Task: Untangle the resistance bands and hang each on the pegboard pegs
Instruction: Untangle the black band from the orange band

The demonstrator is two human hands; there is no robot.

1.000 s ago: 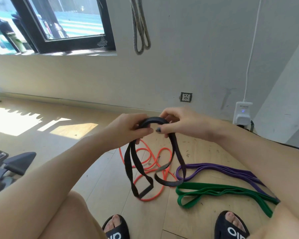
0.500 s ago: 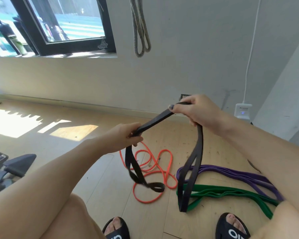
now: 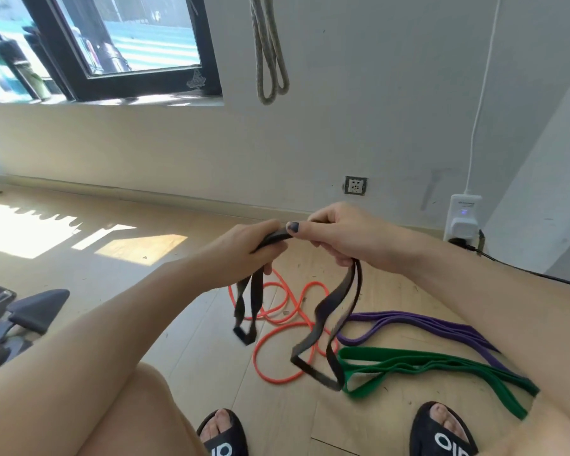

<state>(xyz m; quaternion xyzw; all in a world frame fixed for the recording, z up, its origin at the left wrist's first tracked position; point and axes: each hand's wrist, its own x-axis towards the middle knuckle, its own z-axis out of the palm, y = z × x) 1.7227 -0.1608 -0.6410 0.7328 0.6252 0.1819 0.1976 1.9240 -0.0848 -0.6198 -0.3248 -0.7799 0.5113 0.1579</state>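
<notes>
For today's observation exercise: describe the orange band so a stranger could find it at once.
Start at the wooden floor below the white wall's socket. Under the person's two hands lies the orange band, coiled in loose loops left of the purple band and green band. It alone is thin and round like cord; the others are flat straps.

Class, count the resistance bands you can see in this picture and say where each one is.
5: black band held in both hands; orange band, purple band and green band on the floor; grey band hanging on the wall. Others may be hidden.
</notes>
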